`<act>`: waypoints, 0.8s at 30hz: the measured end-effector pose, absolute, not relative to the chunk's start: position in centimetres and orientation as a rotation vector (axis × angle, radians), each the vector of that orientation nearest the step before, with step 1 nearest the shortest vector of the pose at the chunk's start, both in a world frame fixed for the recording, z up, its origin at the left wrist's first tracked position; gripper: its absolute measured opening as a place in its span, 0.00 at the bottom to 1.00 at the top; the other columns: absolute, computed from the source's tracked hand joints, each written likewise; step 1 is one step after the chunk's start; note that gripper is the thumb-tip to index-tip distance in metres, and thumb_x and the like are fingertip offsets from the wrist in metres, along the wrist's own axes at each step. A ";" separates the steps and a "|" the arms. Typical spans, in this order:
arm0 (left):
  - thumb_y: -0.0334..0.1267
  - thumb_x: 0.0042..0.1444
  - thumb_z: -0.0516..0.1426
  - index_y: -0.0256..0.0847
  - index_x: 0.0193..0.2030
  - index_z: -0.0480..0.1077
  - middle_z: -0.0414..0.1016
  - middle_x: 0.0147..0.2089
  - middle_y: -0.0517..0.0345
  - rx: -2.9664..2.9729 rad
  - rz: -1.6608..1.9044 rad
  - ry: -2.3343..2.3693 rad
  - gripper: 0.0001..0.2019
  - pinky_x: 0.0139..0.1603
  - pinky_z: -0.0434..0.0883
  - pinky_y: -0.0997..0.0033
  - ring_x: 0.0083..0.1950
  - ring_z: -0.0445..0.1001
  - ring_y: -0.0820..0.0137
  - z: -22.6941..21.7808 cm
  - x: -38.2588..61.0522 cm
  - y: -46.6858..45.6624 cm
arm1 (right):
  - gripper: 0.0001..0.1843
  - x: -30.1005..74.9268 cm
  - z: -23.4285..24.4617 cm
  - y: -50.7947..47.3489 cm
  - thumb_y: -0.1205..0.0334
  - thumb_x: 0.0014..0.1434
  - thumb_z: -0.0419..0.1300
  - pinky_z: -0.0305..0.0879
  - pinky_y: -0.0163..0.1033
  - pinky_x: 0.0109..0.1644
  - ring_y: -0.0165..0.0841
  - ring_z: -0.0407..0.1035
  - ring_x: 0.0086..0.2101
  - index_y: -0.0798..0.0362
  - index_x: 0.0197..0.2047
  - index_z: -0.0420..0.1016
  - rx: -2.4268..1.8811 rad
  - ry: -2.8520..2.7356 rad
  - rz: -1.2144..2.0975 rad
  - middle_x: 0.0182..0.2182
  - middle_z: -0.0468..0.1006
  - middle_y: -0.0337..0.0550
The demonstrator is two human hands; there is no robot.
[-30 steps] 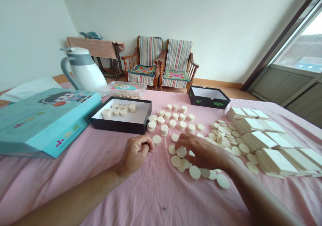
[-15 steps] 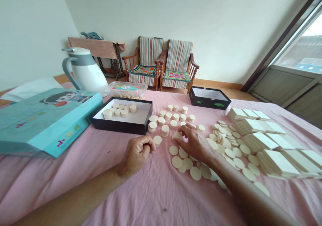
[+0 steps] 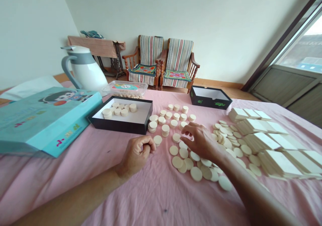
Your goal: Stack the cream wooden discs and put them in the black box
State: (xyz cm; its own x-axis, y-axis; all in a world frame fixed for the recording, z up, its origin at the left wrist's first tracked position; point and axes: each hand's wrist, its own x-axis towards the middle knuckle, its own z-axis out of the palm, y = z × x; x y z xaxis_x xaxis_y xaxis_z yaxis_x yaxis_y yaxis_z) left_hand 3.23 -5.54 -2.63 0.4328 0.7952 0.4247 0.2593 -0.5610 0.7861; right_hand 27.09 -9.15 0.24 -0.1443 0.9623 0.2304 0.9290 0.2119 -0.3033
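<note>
My left hand (image 3: 137,152) rests on the pink tablecloth (image 3: 151,199) as a loose fist, with nothing visible inside it. A single cream disc (image 3: 157,139) lies just right of its knuckles. My right hand (image 3: 201,140) hovers over the loose cream discs (image 3: 193,167), fingers curled toward a disc (image 3: 176,137) at their tips; a grip is not clear. Short stacks of discs (image 3: 173,117) stand beyond the hands. A black box (image 3: 120,124) holds a few more disc stacks.
A teal gift box (image 3: 42,118) lies at the left, with a white jug (image 3: 84,70) and a clear plastic tub (image 3: 124,89) behind it. An empty black box (image 3: 208,98) sits at the back. Rows of cream rectangular tiles (image 3: 266,142) fill the right side.
My right hand moved up from the loose discs toward the stacks, then drew back slightly to the right. My left fist stayed where it was.
</note>
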 end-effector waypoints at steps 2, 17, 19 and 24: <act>0.21 0.42 0.45 0.37 0.19 0.66 0.69 0.20 0.62 2.050 1.077 0.886 0.13 0.26 0.63 0.80 0.23 0.67 0.77 -2.7 3.2 -5.5 | 0.07 27.6 0.6 -9.6 0.70 0.52 0.58 0.58 0.38 0.40 0.34 0.66 0.34 0.52 0.35 0.73 -1.774 -2.211 0.194 0.31 0.74 0.43; 0.21 0.42 0.45 0.37 0.20 0.66 0.68 0.20 0.62 2.055 1.079 0.889 0.13 0.25 0.62 0.80 0.22 0.67 0.77 -2.6 3.3 -5.5 | 0.15 27.2 0.8 -10.0 0.73 0.47 0.56 0.57 0.39 0.42 0.33 0.64 0.34 0.54 0.40 0.71 -1.753 -2.255 0.260 0.33 0.71 0.43; 0.21 0.42 0.45 0.36 0.20 0.66 0.68 0.20 0.62 2.057 1.071 0.891 0.13 0.26 0.62 0.80 0.23 0.67 0.77 -2.7 3.3 -5.5 | 0.16 27.4 0.7 -9.8 0.73 0.47 0.55 0.58 0.38 0.40 0.32 0.64 0.33 0.53 0.41 0.71 -1.724 -2.203 0.261 0.33 0.70 0.43; 0.21 0.42 0.45 0.37 0.19 0.65 0.68 0.20 0.62 2.054 1.070 0.892 0.12 0.26 0.62 0.80 0.23 0.67 0.77 -2.5 3.3 -5.5 | 0.05 26.6 0.4 -9.4 0.68 0.53 0.55 0.59 0.36 0.36 0.31 0.63 0.32 0.54 0.35 0.69 -1.641 -2.051 0.160 0.32 0.69 0.42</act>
